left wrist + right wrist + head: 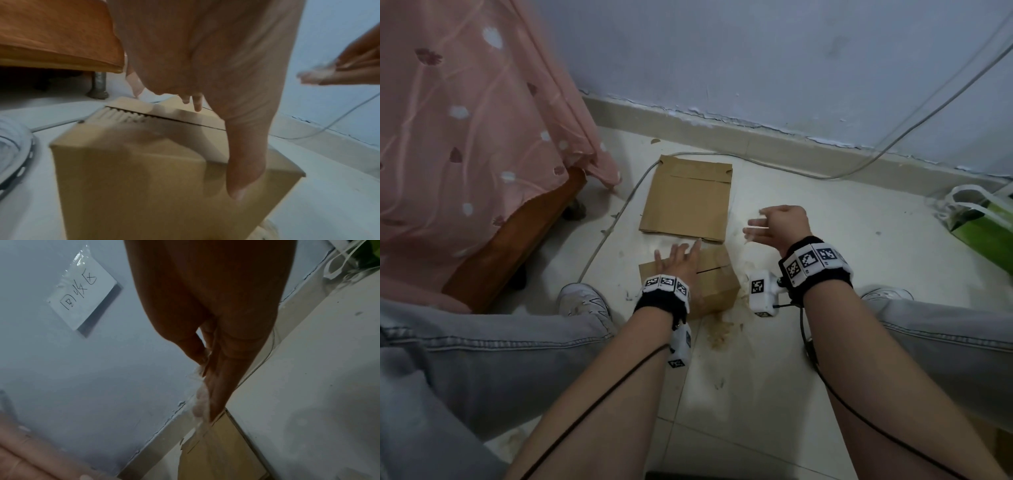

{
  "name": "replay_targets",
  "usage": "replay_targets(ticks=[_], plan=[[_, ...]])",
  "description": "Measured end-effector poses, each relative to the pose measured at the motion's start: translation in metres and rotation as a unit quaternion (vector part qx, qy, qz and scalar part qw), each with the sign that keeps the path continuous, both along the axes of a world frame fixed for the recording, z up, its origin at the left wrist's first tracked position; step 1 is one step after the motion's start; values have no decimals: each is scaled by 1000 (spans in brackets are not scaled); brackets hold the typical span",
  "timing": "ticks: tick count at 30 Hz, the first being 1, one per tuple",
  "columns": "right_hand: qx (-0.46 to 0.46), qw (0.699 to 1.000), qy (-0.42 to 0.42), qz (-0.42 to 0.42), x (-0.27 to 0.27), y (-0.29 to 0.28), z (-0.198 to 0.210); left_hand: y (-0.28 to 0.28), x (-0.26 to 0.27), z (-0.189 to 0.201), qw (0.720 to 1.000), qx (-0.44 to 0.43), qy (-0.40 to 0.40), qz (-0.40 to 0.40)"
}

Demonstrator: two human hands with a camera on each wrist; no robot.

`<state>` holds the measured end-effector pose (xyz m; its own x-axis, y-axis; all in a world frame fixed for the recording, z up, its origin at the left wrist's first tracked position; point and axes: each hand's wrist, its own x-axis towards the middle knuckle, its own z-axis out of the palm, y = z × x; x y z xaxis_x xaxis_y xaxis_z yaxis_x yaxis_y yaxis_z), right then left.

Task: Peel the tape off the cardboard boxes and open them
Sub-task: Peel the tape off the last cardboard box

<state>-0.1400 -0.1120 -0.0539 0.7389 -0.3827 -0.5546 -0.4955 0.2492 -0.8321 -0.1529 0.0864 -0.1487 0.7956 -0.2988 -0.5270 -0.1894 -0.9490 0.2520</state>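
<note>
A small brown cardboard box point(719, 287) stands on the tiled floor between my feet. Its top flaps meet at a dark open seam point(164, 117). My left hand point(678, 255) lies flat on the box top with fingers spread, and its thumb point(244, 162) runs down the near side. My right hand point(756, 228) hovers to the right of the box, above the floor, pinching a crumpled strip of clear tape point(200, 400) at its fingertips; the tape point(314, 75) also shows in the left wrist view. A flattened cardboard box point(688, 202) lies just beyond the small box.
Furniture draped in pink cloth point(465, 137) stands at the left, a grey cable point(791, 171) runs along the skirting, and a green bag point(986, 236) sits at the right. Tape scraps point(719, 332) litter the floor near my shoes point(582, 301). A handwritten note point(82, 293) is taped to the wall.
</note>
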Motion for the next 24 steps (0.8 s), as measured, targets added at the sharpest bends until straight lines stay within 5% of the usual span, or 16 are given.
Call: replay_targets(ticks=[13, 19, 24], plan=[[-27, 998, 31, -44, -9, -20, -16, 5, 2, 4, 998, -26, -8, 62], [142, 968, 17, -208, -7, -30, -28, 18, 12, 24, 993, -66, -12, 100], [148, 971, 25, -186, -8, -15, -17, 35, 3, 20, 987, -103, 22, 117]])
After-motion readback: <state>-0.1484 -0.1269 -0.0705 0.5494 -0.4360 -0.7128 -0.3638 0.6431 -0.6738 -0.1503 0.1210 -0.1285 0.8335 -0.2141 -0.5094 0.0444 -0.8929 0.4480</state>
